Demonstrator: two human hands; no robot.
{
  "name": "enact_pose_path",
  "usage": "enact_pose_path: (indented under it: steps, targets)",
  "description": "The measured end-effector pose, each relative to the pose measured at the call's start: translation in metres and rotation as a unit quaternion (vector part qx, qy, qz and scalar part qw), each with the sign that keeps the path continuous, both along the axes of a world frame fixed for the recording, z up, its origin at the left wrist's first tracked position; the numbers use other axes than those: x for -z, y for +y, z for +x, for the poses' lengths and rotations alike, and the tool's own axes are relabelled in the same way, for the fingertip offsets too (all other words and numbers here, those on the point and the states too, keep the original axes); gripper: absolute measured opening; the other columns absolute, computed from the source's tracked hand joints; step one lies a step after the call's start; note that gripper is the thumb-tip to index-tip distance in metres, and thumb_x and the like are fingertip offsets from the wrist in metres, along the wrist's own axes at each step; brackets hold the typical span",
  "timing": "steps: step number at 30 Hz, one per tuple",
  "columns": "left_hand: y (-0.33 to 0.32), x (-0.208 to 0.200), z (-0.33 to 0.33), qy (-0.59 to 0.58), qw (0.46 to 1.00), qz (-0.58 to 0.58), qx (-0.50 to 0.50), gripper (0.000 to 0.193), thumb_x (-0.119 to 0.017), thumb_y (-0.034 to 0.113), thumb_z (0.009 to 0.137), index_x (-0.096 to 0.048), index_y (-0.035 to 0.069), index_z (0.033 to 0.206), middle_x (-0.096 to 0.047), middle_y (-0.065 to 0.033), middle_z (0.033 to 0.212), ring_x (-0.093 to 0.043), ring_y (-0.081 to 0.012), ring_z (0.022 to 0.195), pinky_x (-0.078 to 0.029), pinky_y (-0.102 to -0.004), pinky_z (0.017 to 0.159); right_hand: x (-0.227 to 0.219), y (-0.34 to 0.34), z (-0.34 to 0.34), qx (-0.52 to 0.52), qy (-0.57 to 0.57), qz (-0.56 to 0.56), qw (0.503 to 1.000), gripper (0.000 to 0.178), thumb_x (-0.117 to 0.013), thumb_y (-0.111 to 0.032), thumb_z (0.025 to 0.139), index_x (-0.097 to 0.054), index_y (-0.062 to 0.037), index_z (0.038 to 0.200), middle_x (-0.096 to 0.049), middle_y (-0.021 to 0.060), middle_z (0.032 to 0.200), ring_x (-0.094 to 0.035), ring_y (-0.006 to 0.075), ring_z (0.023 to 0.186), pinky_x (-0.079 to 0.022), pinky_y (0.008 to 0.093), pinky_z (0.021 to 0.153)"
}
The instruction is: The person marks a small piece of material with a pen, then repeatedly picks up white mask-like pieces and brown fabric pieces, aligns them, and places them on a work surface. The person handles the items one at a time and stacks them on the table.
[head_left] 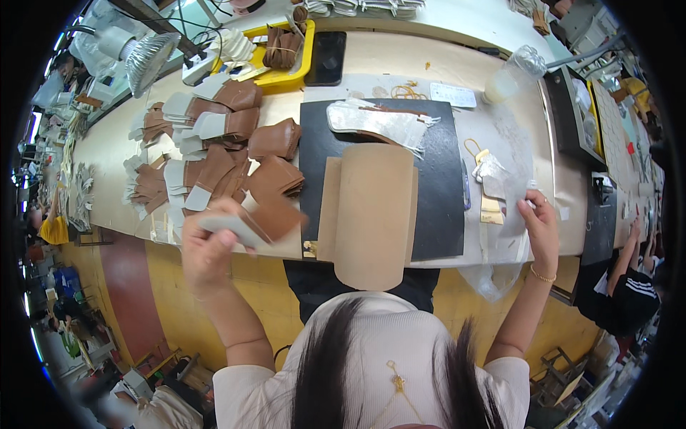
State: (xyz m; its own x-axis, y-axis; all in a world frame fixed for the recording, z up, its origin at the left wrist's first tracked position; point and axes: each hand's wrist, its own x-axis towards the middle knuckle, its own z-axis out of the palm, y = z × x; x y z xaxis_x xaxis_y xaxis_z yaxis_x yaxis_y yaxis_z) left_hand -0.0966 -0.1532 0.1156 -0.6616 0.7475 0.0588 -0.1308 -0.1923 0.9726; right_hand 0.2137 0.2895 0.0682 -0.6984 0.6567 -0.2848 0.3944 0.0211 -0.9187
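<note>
My left hand [214,247] grips a leather piece [275,218], brown at one end and pale grey at the other, slightly blurred. Just beyond it lie fanned stacks of similar brown and grey leather pieces [214,168]. My right hand [541,229] has thumb and fingers pinched at the edge of a transparent plastic sheet [511,143], which hangs over the table's front edge. Before me a curved tan board [379,214] rests on a black mat [437,186], its near end overhanging the table. Silvery-white pieces with frayed ends [379,123] lie behind it.
A yellow tray [309,53] holds a banded brown bundle, with a black phone [329,58] beside it. A lamp [150,61] leans in at the back left. A plastic bottle [511,75] stands back right, near a dark box [575,118]. Small grey pieces [491,175] lie by the mat.
</note>
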Motion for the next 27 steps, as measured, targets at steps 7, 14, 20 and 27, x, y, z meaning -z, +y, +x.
enact_pose_path:
  steps: [7, 14, 20, 27]
  targets:
    - [0.087, 0.007, 0.058, -0.237, 0.941, -0.229, 0.070, 0.018, -0.069, 0.006, 0.088, -0.066, -0.007, 0.100, -0.070, -0.0138, 0.079, -0.070, -0.0181, 0.062, -0.055, -0.0248, 0.052, -0.043, -0.059, -0.059, -0.030, 0.151, 0.045, 0.987, 0.015, -0.076, -0.005, 0.084, -0.068, -0.0001, 0.096, -0.067, 0.0000, 0.084, -0.059, 0.0055, 0.076, -0.046, 0.0197, 0.070]
    - [0.074, 0.031, 0.058, -0.216, 0.956, -0.178, 0.095, 0.056, -0.046, 0.043, 0.103, -0.060, -0.010, 0.112, -0.070, -0.0191, 0.085, -0.072, -0.0246, 0.065, -0.057, -0.0258, 0.056, -0.065, -0.129, -0.106, -0.247, 0.019, -0.007, 0.969, 0.019, -0.079, -0.019, 0.084, -0.071, -0.0007, 0.083, -0.066, -0.0007, 0.066, -0.054, 0.0030, 0.056, -0.043, 0.0195, 0.052]
    - [0.071, 0.037, 0.057, -0.230, 0.955, -0.162, 0.092, 0.076, -0.032, 0.057, 0.103, -0.058, -0.014, 0.112, -0.070, -0.0221, 0.087, -0.073, -0.0282, 0.070, -0.059, -0.0283, 0.058, -0.068, -0.153, -0.140, -0.314, -0.032, 0.055, 0.947, 0.021, -0.076, -0.019, 0.084, -0.071, 0.0010, 0.085, -0.066, 0.0099, 0.064, -0.058, 0.0108, 0.053, -0.046, 0.0244, 0.053]
    - [0.072, 0.038, 0.056, -0.234, 0.955, -0.155, 0.097, 0.073, -0.037, 0.056, 0.102, -0.059, -0.013, 0.108, -0.070, -0.0218, 0.087, -0.073, -0.0282, 0.070, -0.060, -0.0282, 0.058, -0.070, -0.158, -0.151, -0.329, -0.050, 0.087, 0.939, 0.021, -0.074, -0.019, 0.085, -0.070, 0.0020, 0.083, -0.067, 0.0143, 0.066, -0.065, 0.0192, 0.056, -0.049, 0.0289, 0.055]
